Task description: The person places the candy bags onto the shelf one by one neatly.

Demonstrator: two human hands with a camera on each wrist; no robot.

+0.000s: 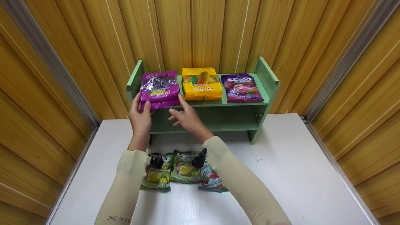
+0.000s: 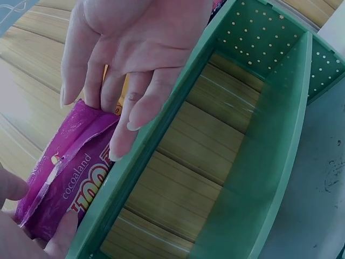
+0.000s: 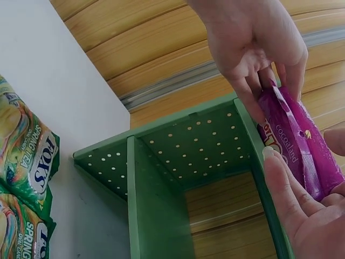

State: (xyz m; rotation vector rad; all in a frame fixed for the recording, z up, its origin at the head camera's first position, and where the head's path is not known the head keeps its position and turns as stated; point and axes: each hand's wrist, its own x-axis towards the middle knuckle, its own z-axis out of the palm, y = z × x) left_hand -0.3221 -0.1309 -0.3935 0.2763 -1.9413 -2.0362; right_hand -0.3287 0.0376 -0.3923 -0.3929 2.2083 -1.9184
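Observation:
A purple candy bag (image 1: 160,89) printed with dark grapes lies at the left end of the green shelf's top board. My left hand (image 1: 140,117) grips its front left corner, thumb on the front face and fingers round the side. My right hand (image 1: 189,118) has its index finger against the bag's right edge; its other fingers are loose and hold nothing. The left wrist view shows the purple bag's end (image 2: 81,167) at the board's edge, with the right hand's fingers straight. Beside it on the board are a yellow mango bag (image 1: 202,86) and a dark purple berry bag (image 1: 242,88).
The green two-level shelf (image 1: 206,117) stands against the wood-panelled wall (image 1: 206,34). On the white table (image 1: 300,175) in front lie two green candy bags (image 1: 186,170) and a bag with red fruit (image 1: 210,178), partly covered by the right sleeve.

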